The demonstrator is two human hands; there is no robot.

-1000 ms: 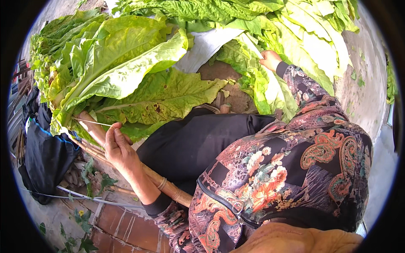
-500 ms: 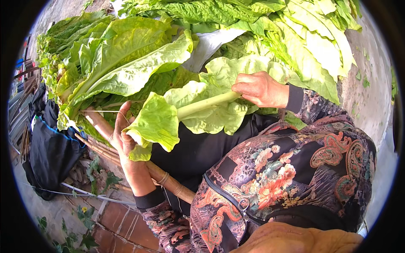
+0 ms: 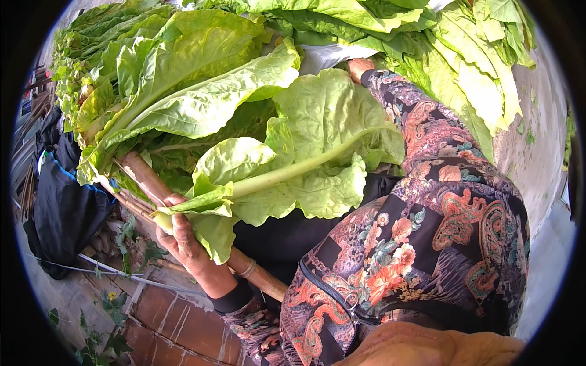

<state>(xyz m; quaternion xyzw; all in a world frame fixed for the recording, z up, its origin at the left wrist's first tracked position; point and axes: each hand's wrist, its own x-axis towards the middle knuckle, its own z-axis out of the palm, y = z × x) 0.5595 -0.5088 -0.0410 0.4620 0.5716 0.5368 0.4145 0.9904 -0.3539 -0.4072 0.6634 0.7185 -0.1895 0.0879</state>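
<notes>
A large tobacco leaf [image 3: 311, 155], pale green with a thick midrib, lies across my lap. My left hand [image 3: 186, 244] is closed around its stem end, with the stalk tip poking out past the fingers. Right beside this hand runs a bamboo pole [image 3: 262, 279], slanting from my lap up to the leaves at the left. Bunched along the pole's far part are several overlapping leaves [image 3: 201, 100]. My right hand [image 3: 360, 69] reaches far forward to the edge of the leaf heap [image 3: 455, 73], next to a white sheet [image 3: 317, 58]. Its fingers are mostly hidden.
A black bag [image 3: 70, 207] with blue edging sits at the left, near stacked sticks. At lower left, a vine [image 3: 113, 311] grows by reddish-brown tiles [image 3: 183, 320]. Concrete ground [image 3: 537, 140] borders the heap at the right.
My right hand has let go of the leaf's midrib and moved forward to the heap. The leaf has settled across my lap, while my left hand has shifted slightly lower with its stem end.
</notes>
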